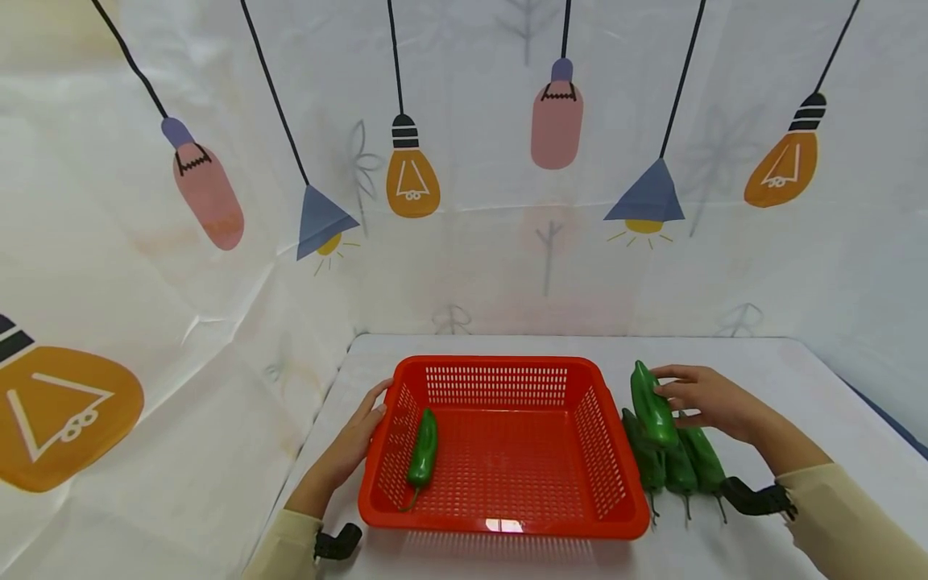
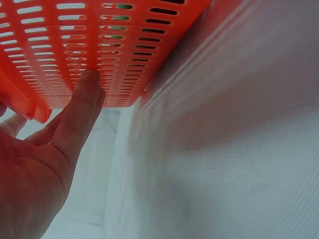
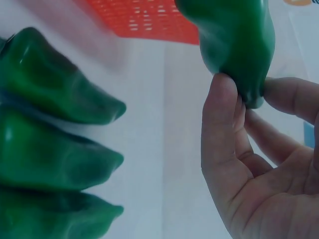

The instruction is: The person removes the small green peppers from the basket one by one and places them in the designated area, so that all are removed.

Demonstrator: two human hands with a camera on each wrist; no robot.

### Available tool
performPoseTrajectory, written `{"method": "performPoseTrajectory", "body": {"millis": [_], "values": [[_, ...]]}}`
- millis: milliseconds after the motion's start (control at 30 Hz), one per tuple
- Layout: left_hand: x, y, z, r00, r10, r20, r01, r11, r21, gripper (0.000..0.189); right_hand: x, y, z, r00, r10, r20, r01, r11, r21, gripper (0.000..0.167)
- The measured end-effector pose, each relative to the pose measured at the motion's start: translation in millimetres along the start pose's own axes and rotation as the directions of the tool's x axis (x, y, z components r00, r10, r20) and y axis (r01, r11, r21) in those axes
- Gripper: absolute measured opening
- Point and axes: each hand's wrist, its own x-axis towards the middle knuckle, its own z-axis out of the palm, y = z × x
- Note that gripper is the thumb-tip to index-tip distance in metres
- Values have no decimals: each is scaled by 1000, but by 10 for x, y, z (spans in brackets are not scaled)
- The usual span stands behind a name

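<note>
My right hand (image 1: 706, 399) pinches a green pepper (image 1: 650, 407) by its tapered tip, thumb and fingers meeting around it. The pepper hangs stem down, just outside the right rim of a red plastic basket (image 1: 500, 525). In the right wrist view the held pepper (image 3: 239, 40) fills the top, with the hand (image 3: 269, 184) below it. Below it lie three more green peppers (image 1: 703, 459) side by side on the table. My left hand (image 1: 344, 451) rests against the basket's left side, and straight fingers (image 2: 82, 107) touch its slotted outer wall (image 2: 79, 45). One green pepper (image 1: 423, 451) lies inside the basket, along its left wall.
The white-covered table (image 1: 754, 362) carries the basket and peppers. Behind and to the left hangs a pale sheet (image 1: 478, 266) printed with lamps and bulbs. Both wrists wear a black camera mount (image 1: 337, 542).
</note>
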Motion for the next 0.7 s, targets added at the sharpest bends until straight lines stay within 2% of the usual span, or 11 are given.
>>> {"method": "performPoseTrajectory", "body": {"millis": [400,700], "values": [[5,-2,-7,1000,7,-10,-7,1000,14,48,-81,217,-155,998,40,-39,-42,998,-41,58],[11,-12,-14,1000,10,14,-10,1000,-4,50,-135,349,-219,995,73,-68,-79,993,-87,57]]}}
